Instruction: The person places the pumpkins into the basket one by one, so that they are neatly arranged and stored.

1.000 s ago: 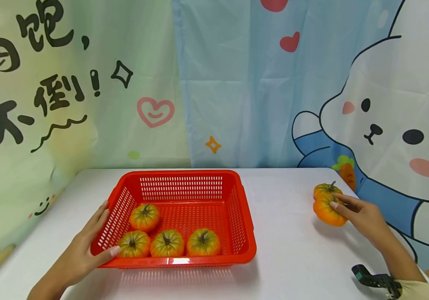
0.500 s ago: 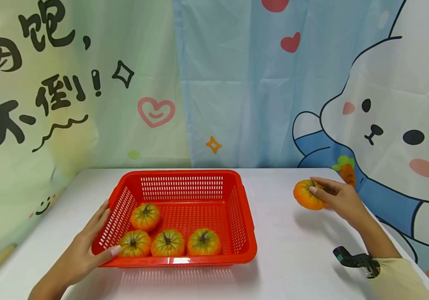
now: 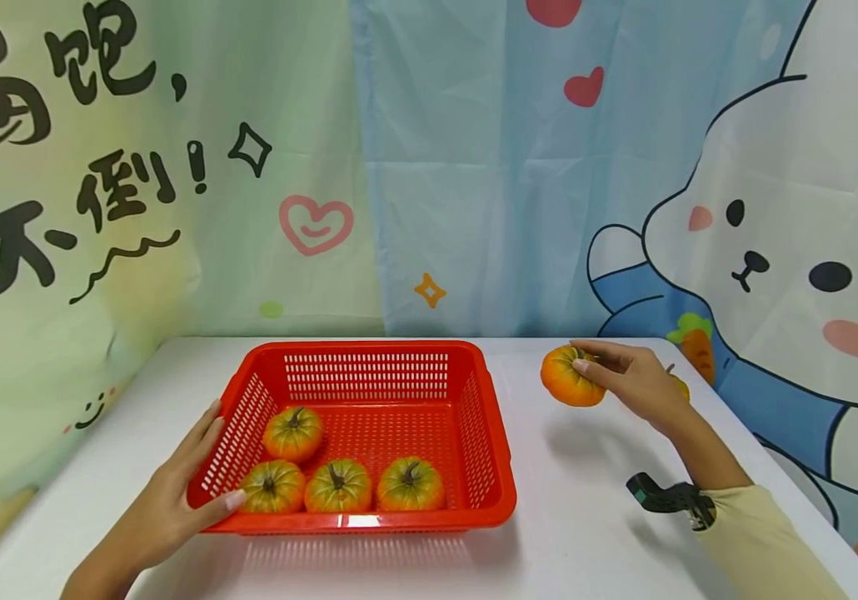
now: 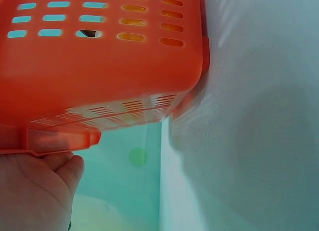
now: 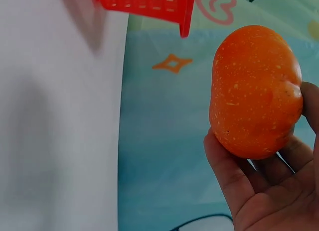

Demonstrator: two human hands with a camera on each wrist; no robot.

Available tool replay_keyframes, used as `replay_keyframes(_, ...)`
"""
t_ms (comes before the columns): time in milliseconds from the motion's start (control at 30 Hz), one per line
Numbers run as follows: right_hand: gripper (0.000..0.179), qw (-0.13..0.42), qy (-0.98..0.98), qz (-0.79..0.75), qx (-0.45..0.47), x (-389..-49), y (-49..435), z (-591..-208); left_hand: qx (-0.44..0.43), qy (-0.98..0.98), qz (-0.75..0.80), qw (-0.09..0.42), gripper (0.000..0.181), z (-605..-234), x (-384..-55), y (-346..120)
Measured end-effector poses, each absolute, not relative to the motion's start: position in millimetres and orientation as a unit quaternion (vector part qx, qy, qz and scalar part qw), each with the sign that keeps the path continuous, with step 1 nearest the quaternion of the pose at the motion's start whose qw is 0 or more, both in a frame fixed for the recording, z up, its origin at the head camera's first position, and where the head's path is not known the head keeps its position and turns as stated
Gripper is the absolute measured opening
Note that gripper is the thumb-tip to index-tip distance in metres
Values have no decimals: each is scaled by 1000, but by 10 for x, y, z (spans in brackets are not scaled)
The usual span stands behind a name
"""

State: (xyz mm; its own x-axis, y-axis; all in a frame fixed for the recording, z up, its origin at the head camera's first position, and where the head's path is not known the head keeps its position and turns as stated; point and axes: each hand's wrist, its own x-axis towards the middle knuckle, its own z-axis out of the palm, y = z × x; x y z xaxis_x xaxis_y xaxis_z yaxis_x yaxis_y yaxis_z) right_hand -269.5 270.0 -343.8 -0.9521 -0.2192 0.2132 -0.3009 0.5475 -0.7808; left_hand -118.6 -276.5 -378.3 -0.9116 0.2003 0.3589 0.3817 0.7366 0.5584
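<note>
My right hand (image 3: 635, 379) pinches an orange pumpkin (image 3: 570, 379) by its top, above the white table right of the basket. In the right wrist view, the pumpkin's smooth orange underside (image 5: 256, 94) shows between thumb and fingers. My left hand (image 3: 167, 500) rests against the near left corner of a red plastic basket (image 3: 500, 467), its fingers along the side and thumb on the front rim. The left wrist view shows fingertips touching under the basket's rim (image 4: 62, 141). Inside the basket sit several green-and-orange pumpkins (image 3: 410, 485), one behind a front row.
Another pumpkin (image 3: 678, 385) stands on the white table (image 3: 571, 517) at the far right, mostly hidden behind the right wrist. A printed cloth (image 3: 436, 167) hangs behind the table. A black camera mount (image 3: 669, 497) juts from the right wrist.
The right hand has carried its pumpkin up and left, away from the other pumpkin at the right, towards the basket. The left hand and basket stay in place.
</note>
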Motion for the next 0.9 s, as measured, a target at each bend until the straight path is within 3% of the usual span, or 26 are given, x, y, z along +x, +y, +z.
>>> replay_keyframes(533, 47, -7, -837, 503, 213, -2815, 2215, -3248, -184, -907, -341, 166, 93, -3823, -1205, -2782)
replay_keyframes(900, 47, -40, -816, 521, 246, -2839, 1881, -3090, -170, -914, -336, 153, 92, -3812, -1205, -2780)
